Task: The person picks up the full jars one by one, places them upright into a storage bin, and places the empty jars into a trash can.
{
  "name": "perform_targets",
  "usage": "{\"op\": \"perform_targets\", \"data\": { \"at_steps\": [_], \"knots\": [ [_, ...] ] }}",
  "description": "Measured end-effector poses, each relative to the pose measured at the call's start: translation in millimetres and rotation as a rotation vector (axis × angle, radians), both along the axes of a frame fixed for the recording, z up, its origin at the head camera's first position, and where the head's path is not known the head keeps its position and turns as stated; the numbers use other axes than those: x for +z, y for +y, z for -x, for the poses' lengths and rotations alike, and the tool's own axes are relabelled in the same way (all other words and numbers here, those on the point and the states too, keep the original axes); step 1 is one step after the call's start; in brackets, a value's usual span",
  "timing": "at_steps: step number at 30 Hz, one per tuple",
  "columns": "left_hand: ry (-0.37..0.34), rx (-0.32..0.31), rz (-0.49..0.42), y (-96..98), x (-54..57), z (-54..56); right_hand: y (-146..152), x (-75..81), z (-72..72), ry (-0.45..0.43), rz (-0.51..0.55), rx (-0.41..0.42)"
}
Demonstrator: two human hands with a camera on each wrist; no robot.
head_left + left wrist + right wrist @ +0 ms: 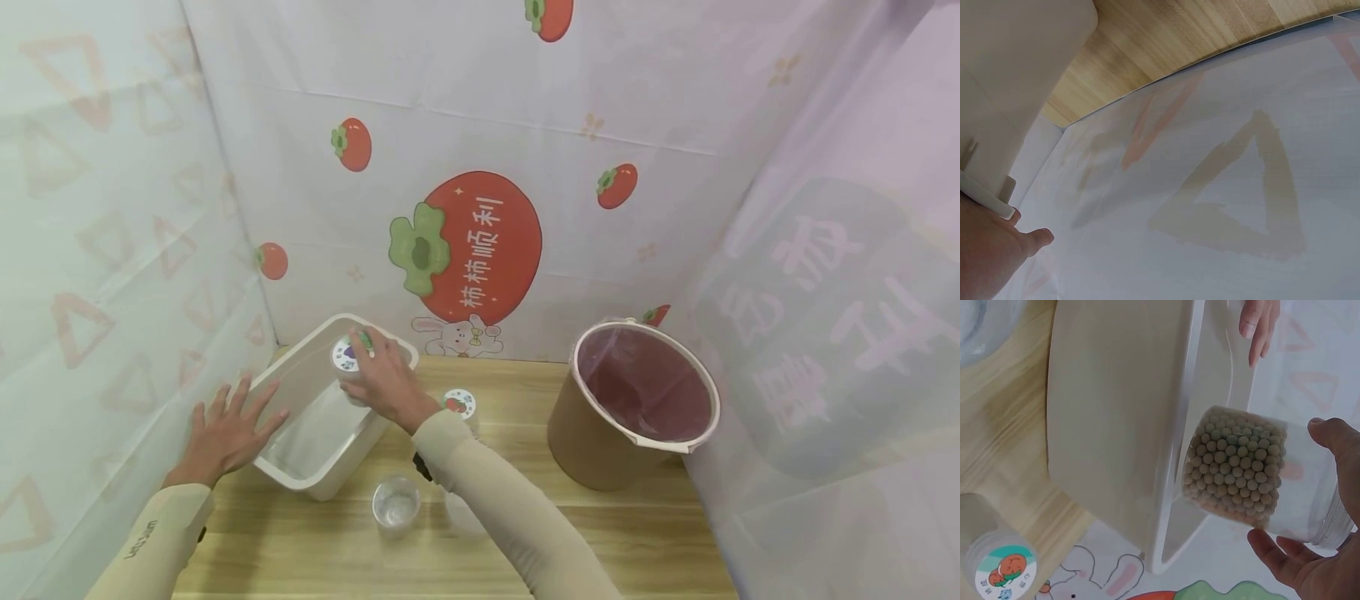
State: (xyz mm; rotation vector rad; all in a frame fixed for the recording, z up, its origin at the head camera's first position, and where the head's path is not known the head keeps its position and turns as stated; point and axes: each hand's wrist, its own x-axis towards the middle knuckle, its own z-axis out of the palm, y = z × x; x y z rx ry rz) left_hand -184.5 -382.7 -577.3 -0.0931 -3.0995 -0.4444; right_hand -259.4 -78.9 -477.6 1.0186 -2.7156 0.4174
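Note:
My right hand [386, 379] grips a clear plastic jar [1235, 465] around its upper part, thumb on one side and fingers on the other. Small beige balls fill its lower part, and a round printed lid [345, 354] tops it. The jar is over the white plastic bin [352, 450], inside its outline in the head view. My left hand [228, 433] is spread with straight fingers at the bin's left rim; the left wrist view shows its thumb [1038, 240] beside that rim.
A second jar with a persimmon-print lid [459, 403] stands right of the bin. In front are a clear cup [395, 504] and another clear container [463, 515], partly behind my right forearm. A brown bucket [600, 442] with a liner stands at the right. Printed sheets wall the table.

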Motion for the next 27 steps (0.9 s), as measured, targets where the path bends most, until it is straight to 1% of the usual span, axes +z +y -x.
{"op": "perform_targets", "data": {
  "at_steps": [5,11,20,27],
  "knots": [
    [0.016,0.003,0.008,-0.6,-1.9,0.6,-3,-4.1,-0.8,-0.007,-0.004,-0.001],
    [0.005,0.010,0.003,-1.0,-2.6,1.0,-8,-7.1,-1.3,0.006,-0.006,0.005],
    [-0.018,0.016,0.000,0.7,-0.7,0.7,-17,-10.5,0.2,-0.006,-0.030,-0.002],
    [-0.018,0.013,0.003,-1.6,-3.9,2.1,-19,-12.3,-0.6,0.035,-0.052,0.011]
  ]
}}
